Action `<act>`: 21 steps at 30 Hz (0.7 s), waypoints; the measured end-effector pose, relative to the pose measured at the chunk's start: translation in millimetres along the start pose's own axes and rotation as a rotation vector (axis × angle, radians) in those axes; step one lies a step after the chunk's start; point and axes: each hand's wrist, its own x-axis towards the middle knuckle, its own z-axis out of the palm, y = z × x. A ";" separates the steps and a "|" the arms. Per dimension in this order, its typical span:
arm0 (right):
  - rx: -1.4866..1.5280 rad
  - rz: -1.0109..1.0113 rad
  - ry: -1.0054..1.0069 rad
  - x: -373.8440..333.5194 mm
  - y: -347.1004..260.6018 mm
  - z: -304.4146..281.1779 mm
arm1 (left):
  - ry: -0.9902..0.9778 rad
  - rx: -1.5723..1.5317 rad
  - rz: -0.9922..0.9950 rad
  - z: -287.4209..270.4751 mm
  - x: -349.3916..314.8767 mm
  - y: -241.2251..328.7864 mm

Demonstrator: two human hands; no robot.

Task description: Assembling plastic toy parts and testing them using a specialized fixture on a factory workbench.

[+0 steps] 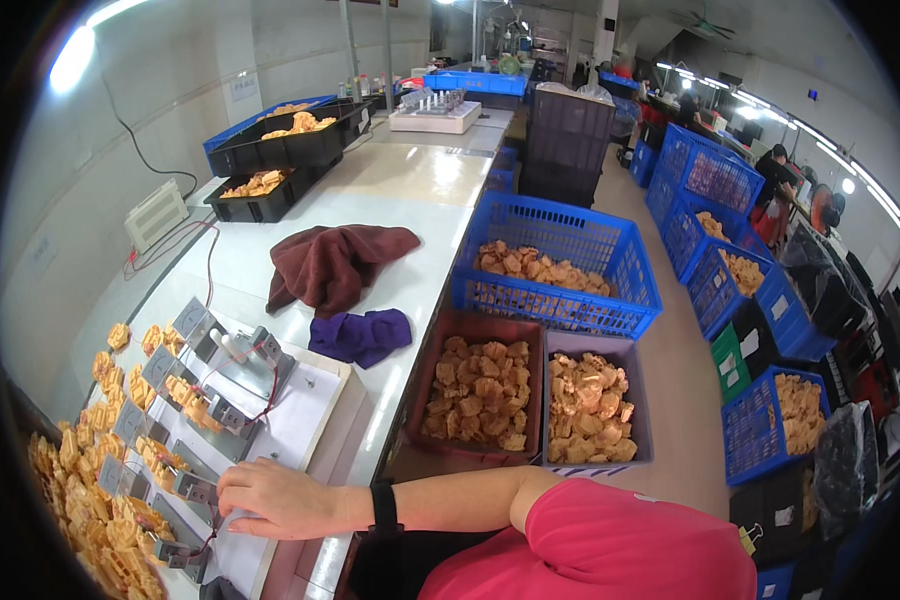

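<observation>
My right hand (280, 500) reaches over the bench from the right, palm down, with a dark band on the wrist. Its fingers are bent together at the end of a small grey metal block (196, 489) on a test fixture; what they grip is hidden. Several such fixtures stand in a row on a white board (315, 400), with slanted grey plates and thin dark red wires. A yellow-tan moulded piece (158, 460) sits in the fixture beside my hand. More yellow-tan pieces (80, 470) are heaped to the left. My left hand is out of view.
A brown cloth (335, 262) and a purple cloth (362, 337) lie farther up the bench. Black trays (270, 155) of pieces stand behind. Right of the bench are a red bin (420, 400), a grey bin (638, 400) and a blue crate (570, 315), all holding pieces. People work at the far right.
</observation>
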 end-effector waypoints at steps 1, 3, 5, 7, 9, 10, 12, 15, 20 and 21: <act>0.002 -0.001 0.001 -0.1 0.1 0.5 | 0.013 -0.008 -0.011 0.0 -0.6 1.8; 0.010 -0.050 0.020 0.7 0.7 -0.3 | 0.028 -0.018 -0.019 -0.3 -0.7 4.3; 0.014 -0.071 -0.022 -0.2 -1.3 -5.1 | 0.010 0.047 -0.025 -1.1 -0.6 6.0; 0.011 -0.096 -0.052 -1.9 -4.3 -12.0 | -0.003 0.048 -0.016 -0.7 0.7 6.7; 0.169 -0.299 0.042 -9.3 -5.9 -10.1 | -0.011 0.061 -0.019 -1.0 1.9 5.1; 0.219 -0.273 -0.041 -21.1 -8.8 -10.9 | -0.018 0.062 -0.031 -1.3 1.3 4.9; 0.287 -0.245 -0.169 -56.5 -16.8 -15.4 | -0.027 0.067 -0.045 -1.5 0.4 2.4; 0.275 -0.067 -0.405 -125.4 -6.0 -22.5 | -0.014 0.041 -0.017 -3.3 -0.9 -1.7; -0.196 0.119 -0.549 -195.3 36.8 -32.9 | -0.008 0.061 0.004 -0.8 0.9 -6.3; -0.262 0.255 -0.608 -197.9 35.8 -33.8 | -0.015 0.061 0.007 0.0 0.6 -6.1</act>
